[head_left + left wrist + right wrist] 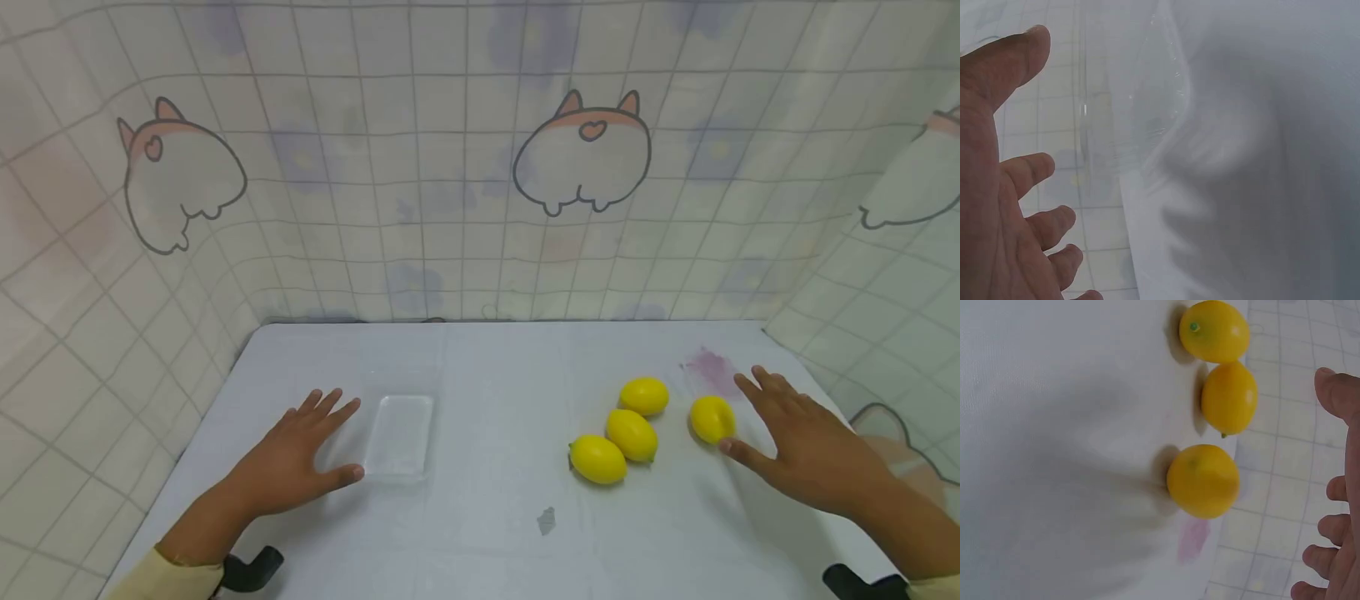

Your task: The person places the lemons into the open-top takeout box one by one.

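Observation:
Beside a clear plastic container on the left of the table, my left hand hovers with fingers spread, holding nothing. The left wrist view shows the container past the thumb. On the right, several yellow lemons lie on the white cloth: a lone lemon, and a group with a back lemon, a middle lemon and a front lemon. My right hand is spread out just right of the lone lemon, gripping nothing; whether the thumb touches it I cannot tell.
A white-covered table bears a pink stain behind the lone lemon and a small grey patch near the front. A checked curtain with cartoon animals encloses the back and both sides.

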Motion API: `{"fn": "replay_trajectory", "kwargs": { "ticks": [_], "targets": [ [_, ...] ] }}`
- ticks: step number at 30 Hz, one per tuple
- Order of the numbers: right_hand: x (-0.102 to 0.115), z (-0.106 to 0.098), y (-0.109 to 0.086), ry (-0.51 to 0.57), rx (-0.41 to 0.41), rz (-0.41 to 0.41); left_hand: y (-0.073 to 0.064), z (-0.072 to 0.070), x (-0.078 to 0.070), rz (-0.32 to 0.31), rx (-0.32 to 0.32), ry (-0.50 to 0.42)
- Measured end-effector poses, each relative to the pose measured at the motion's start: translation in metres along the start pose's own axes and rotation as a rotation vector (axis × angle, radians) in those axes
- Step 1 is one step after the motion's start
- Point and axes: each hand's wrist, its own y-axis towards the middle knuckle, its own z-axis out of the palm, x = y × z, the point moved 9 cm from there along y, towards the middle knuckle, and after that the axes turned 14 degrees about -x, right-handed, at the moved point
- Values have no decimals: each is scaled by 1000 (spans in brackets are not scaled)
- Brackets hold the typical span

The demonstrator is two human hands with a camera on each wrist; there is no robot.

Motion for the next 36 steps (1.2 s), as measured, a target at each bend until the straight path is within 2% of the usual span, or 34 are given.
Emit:
{"fn": "replay_trajectory", "kwargs": {
  "ticks": [7, 13, 25, 36],
  "targets": [
    [0, 7, 3, -31, 1, -4, -2, 8, 0, 6, -1, -15],
    [-3, 14, 4, -52, 25, 16, -4, 10, 3, -22, 3, -6],
    [-9, 26, 6, -4, 59, 12, -6, 13, 11, -62, -4, 21],
    [-19, 35, 7, 10, 98, 66, -9, 17, 11, -74, -2, 10]
  ]
}}
